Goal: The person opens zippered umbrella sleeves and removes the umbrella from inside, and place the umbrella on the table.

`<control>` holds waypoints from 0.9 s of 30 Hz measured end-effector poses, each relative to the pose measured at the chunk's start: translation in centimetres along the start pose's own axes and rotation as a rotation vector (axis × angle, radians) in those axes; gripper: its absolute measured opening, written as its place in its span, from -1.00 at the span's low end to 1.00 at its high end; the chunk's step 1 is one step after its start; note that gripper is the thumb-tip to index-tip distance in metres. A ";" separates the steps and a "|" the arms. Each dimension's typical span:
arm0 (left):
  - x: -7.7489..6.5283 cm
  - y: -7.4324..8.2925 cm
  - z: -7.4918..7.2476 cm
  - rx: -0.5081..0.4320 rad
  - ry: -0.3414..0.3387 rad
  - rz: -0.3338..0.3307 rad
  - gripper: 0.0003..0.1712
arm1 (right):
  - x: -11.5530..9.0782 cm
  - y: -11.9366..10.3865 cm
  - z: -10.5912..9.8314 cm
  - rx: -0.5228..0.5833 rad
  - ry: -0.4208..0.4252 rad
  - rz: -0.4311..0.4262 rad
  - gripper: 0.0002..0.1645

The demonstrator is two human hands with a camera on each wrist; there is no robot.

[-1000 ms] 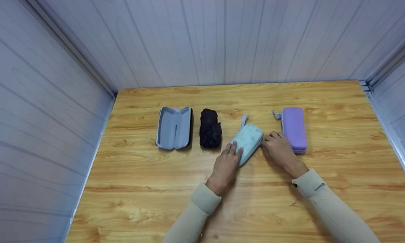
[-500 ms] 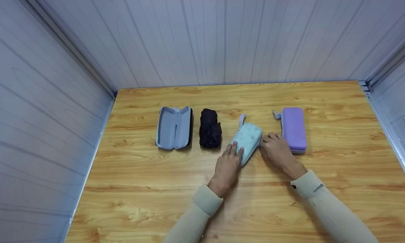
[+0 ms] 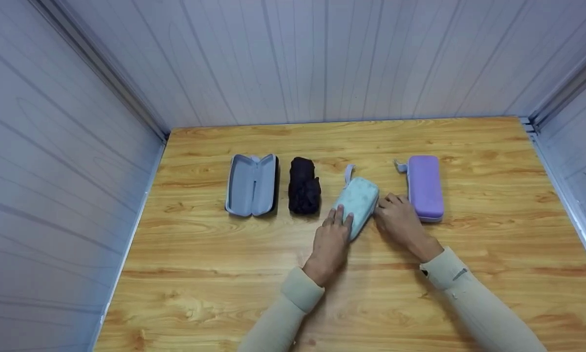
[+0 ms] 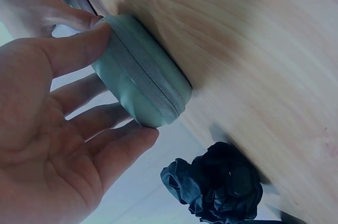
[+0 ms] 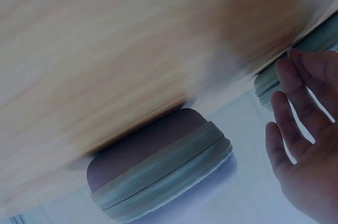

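A mint-green hard-shell zip case (image 3: 359, 194) lies slanted on the wooden table, wrist strap at its far end. My left hand (image 3: 330, 244) grips its near left part, fingers over the top. The left wrist view shows the thumb on one side of the case and the zipper (image 4: 145, 76) closed round that end. At the case's right side, my right hand (image 3: 398, 220) pinches at the zipper line with thumb and forefinger. Those fingertips hide the pull. Just right of this hand lies a closed purple zip case (image 3: 425, 188).
Left of the mint case lies a black bundle of crumpled fabric (image 3: 304, 188), like a folded compact umbrella. Further left stands an unzipped case (image 3: 244, 188) with a grey lining, spread apart. White panels (image 3: 302, 63) wall the table (image 3: 209, 293) at the back and sides.
The mint case has shifted slightly, its far end a little to the left and away. Both hands have moved only slightly, keeping their places on it.
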State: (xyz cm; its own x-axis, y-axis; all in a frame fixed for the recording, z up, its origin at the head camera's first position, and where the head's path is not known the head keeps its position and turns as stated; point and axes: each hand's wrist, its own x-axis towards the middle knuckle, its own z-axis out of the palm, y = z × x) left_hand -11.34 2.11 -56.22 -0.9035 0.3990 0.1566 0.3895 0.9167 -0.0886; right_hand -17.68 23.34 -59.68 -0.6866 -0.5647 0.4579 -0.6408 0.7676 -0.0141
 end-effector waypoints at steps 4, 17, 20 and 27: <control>0.0 0.3 0.2 0.011 0.026 -0.011 -0.50 | 0.0 -0.2 0.1 0.000 0.003 0.004 -0.92; 0.1 1.8 0.8 0.023 0.035 -0.081 -0.49 | 0.2 -0.8 0.2 -0.004 0.003 -0.011 -0.92; 0.2 1.7 0.8 0.028 0.026 -0.063 -0.52 | 0.2 -0.8 0.2 0.015 0.014 -0.009 -0.91; 0.4 0.6 0.1 0.027 0.002 0.028 -0.55 | 0.2 -0.5 0.2 0.029 0.017 -0.006 -0.93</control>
State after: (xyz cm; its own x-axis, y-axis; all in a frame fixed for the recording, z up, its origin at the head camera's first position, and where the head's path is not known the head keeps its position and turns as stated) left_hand -11.47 2.79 -56.29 -0.8921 0.4244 0.1553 0.4094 0.9044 -0.1199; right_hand -17.51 22.76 -59.78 -0.6769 -0.5638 0.4732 -0.6548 0.7548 -0.0373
